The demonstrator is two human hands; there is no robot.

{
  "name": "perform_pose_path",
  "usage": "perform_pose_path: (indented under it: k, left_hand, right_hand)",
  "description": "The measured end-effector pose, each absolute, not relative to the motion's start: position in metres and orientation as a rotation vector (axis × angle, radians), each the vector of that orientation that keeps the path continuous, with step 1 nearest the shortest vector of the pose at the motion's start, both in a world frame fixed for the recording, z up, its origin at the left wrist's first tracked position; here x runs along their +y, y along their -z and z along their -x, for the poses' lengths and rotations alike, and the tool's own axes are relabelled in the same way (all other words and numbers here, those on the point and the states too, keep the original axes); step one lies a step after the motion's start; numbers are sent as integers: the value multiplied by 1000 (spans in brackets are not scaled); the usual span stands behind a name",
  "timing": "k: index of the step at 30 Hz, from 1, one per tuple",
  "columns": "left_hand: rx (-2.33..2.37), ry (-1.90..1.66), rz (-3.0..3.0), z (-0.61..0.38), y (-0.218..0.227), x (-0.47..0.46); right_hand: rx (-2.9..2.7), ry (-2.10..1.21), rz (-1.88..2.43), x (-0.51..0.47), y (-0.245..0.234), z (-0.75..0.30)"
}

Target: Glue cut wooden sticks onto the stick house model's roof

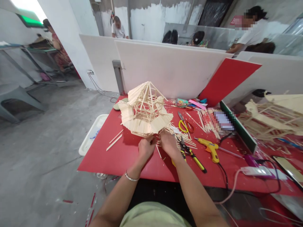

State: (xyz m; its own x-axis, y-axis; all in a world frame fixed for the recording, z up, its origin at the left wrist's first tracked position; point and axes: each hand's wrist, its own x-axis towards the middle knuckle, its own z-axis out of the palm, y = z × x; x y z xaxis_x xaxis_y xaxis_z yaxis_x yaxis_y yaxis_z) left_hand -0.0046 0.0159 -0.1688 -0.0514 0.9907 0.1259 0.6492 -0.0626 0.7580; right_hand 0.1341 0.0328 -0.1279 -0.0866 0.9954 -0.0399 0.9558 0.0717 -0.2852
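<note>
left hand [147,146]: at six o'clock of the stick model [141,125], fingers curled in at its near edge; i cannot tell whether they pinch anything.
right hand [168,143]: at five o'clock, knuckles up, close beside the left; fingertips hidden, so its grip is also unclear.
loose sticks [114,142]: thin, straight, pale, at eight o'clock on the smooth red table [101,160].
cutters [199,162]: yellow-and-black handles, between four and five o'clock.
glue gun [210,149]: yellow plastic, at four o'clock.
model, done: lower skirt slatted on the sides in view, upper roof's left face covered.
model, left: upper right faces are bare ribs, seemingly unfinished; far side unseen.
model, make: matt pale wood, ridged slats, pointed top, flaring skirt.
scissors [183,124]: yellow and red loops, past three o'clock.
panel [170,67]: flat, white, at twelve to one o'clock.
</note>
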Motion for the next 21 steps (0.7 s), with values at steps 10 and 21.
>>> perform_pose_path:
  k: [10,21]
  left_hand:
    - [969,-1079,-1221,-6,164,3]
    - [979,-1176,-1362,-10,111,-37]
  right_hand:
    - [-1849,-599,1593,-21,115,-152]
    - [-1487,-744,1302,-43,88,-153]
